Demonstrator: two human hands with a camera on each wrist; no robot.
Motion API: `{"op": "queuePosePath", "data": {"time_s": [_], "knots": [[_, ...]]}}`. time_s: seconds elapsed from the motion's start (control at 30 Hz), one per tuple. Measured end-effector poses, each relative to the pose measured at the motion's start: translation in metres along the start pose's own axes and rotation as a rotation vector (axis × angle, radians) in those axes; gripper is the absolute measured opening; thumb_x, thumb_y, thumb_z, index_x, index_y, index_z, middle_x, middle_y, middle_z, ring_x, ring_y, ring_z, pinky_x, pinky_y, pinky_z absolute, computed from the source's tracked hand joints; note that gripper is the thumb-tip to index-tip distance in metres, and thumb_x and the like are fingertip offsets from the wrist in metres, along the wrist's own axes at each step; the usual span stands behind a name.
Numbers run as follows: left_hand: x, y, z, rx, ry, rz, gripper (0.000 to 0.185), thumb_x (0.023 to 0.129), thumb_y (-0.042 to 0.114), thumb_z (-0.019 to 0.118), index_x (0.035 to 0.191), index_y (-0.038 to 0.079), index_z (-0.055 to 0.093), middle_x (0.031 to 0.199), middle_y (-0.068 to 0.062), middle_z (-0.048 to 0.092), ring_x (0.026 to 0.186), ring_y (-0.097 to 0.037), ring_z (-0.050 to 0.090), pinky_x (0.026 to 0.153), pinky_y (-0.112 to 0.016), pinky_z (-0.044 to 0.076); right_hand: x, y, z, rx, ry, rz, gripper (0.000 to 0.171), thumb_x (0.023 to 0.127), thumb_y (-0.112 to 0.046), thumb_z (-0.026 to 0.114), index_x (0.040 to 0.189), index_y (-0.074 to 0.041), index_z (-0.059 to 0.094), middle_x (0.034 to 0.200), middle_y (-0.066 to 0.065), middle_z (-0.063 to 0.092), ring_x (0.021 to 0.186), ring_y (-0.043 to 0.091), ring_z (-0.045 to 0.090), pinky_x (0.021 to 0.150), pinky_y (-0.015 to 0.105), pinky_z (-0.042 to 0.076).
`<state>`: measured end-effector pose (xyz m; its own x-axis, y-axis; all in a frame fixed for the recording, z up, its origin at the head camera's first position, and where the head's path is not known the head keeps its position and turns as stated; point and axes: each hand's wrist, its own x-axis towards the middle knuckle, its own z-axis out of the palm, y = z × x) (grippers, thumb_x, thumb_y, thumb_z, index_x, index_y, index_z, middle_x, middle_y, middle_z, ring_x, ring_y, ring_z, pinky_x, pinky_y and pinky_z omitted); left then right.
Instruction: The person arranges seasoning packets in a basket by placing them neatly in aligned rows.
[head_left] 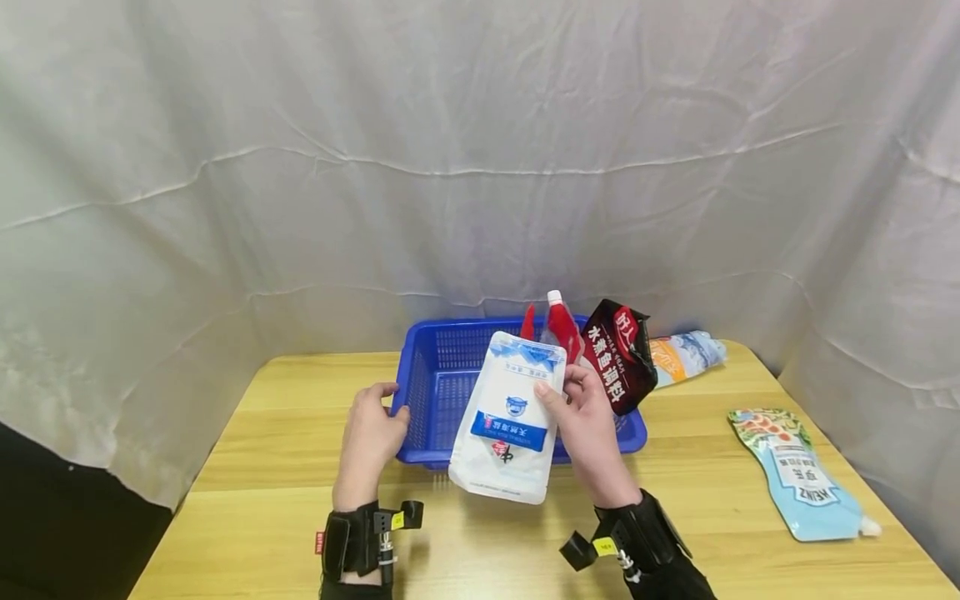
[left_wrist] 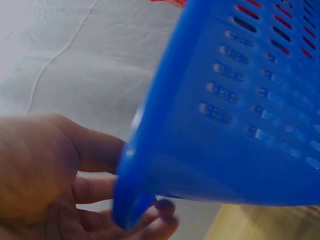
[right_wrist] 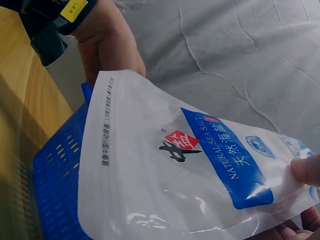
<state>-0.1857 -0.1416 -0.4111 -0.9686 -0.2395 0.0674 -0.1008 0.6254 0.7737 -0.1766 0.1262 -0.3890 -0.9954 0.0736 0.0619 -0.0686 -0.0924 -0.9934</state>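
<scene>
Blue plastic marked the basket [head_left: 442, 375] on the tabletop [head_left: 247, 442]; the left hand [head_left: 369, 442] curled its grip round the basket's near-left corner; the right hand [head_left: 588, 429] pinched a white salt pouch [head_left: 506, 425], upright over the basket's front edge; a pale-blue sauce pouch [head_left: 802, 475] lay far right.

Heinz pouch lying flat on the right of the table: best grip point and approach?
A judgement: take the Heinz pouch by its wide far end, coming from above with a pinch across the edge. It lies flat on the table, the spout pointing toward the near right corner, with bare table all round it, well apart from the blue basket.
</scene>
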Motion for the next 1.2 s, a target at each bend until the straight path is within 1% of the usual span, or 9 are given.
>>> {"op": "queuePosePath", "data": {"time_s": [0.17,0.3,0.37,0.47,0.63,0.77,0.87,1.07,1.2], "knots": [[-0.006,0.01,-0.008,-0.015,0.041,-0.017,0.048,0.1,0.022,0.065,0.142,-0.001,0.057,0.141,-0.025,0.053,0.121,-0.04,0.06,0.09,-0.054,0.055,-0.002,-0.001,0.0,0.003,-0.004,0.001,0.039,0.105,-0.005,0.059,0.137,-0.001,0.039,0.139,0.025,0.058,0.108,0.025,0.069,0.087,0.031,0.061],[-0.012,0.019,-0.011,-0.066,0.046,0.031,0.047,0.1,0.028,0.067,0.139,0.003,0.06,0.142,-0.021,0.055,0.123,-0.039,0.06,0.094,-0.056,0.054,-0.003,-0.001,-0.001,0.025,-0.003,0.006,0.038,0.105,-0.004,0.059,0.137,-0.002,0.039,0.139,0.024,0.058,0.108,0.025,0.069,0.087,0.033,0.062],[-0.015,0.024,-0.011,-0.113,0.019,0.073,0.048,0.099,0.031,0.07,0.138,0.005,0.062,0.143,-0.019,0.056,0.121,-0.037,0.063,0.094,-0.055,0.055,-0.003,-0.001,-0.001,0.04,-0.006,0.008,0.037,0.105,-0.004,0.058,0.137,-0.002,0.039,0.139,0.024,0.058,0.108,0.024,0.069,0.087,0.034,0.062],[-0.02,0.031,-0.009,-0.195,-0.056,0.128,0.051,0.097,0.036,0.074,0.138,0.007,0.062,0.145,-0.017,0.057,0.119,-0.034,0.065,0.093,-0.053,0.058,-0.003,0.0,-0.001,0.058,-0.009,0.013,0.037,0.105,-0.004,0.058,0.137,-0.002,0.039,0.138,0.024,0.058,0.108,0.025,0.07,0.086,0.036,0.062],[-0.026,0.043,-0.001,-0.275,-0.174,0.174,0.054,0.094,0.039,0.078,0.138,0.011,0.064,0.14,-0.013,0.062,0.116,-0.03,0.066,0.09,-0.048,0.059,-0.003,0.001,0.001,0.066,-0.008,0.004,0.036,0.105,-0.004,0.058,0.136,-0.002,0.038,0.137,0.024,0.058,0.107,0.024,0.071,0.085,0.036,0.062],[-0.028,0.05,0.007,-0.291,-0.24,0.199,0.049,0.095,0.038,0.077,0.136,0.014,0.066,0.134,-0.01,0.066,0.114,-0.029,0.066,0.092,-0.048,0.058,-0.005,0.002,0.004,0.078,-0.014,-0.014,0.035,0.105,-0.003,0.058,0.134,-0.001,0.039,0.135,0.025,0.058,0.105,0.023,0.071,0.085,0.035,0.062],[-0.03,0.053,0.01,-0.27,-0.27,0.213,0.049,0.095,0.039,0.076,0.135,0.014,0.066,0.129,-0.009,0.068,0.112,-0.029,0.066,0.089,-0.048,0.059,-0.007,0.002,0.006,0.084,-0.02,-0.024,0.034,0.105,-0.002,0.058,0.133,-0.001,0.039,0.133,0.026,0.057,0.103,0.021,0.071,0.084,0.034,0.062],[-0.033,0.057,0.014,-0.25,-0.335,0.205,0.051,0.094,0.04,0.077,0.134,0.01,0.064,0.106,-0.007,0.073,0.089,-0.021,0.069,0.07,-0.038,0.06,-0.011,0.004,0.012,0.1,-0.04,-0.039,0.034,0.104,0.0,0.058,0.131,0.001,0.038,0.134,0.028,0.056,0.103,0.019,0.068,0.084,0.033,0.062],[-0.033,0.058,0.015,-0.29,-0.36,0.202,0.048,0.094,0.036,0.077,0.132,0.009,0.065,0.1,-0.006,0.075,0.079,-0.018,0.071,0.067,-0.037,0.061,-0.013,0.007,0.016,0.136,-0.064,-0.06,0.033,0.103,0.003,0.057,0.129,0.004,0.037,0.135,0.032,0.054,0.098,0.017,0.07,0.081,0.034,0.063]]}}
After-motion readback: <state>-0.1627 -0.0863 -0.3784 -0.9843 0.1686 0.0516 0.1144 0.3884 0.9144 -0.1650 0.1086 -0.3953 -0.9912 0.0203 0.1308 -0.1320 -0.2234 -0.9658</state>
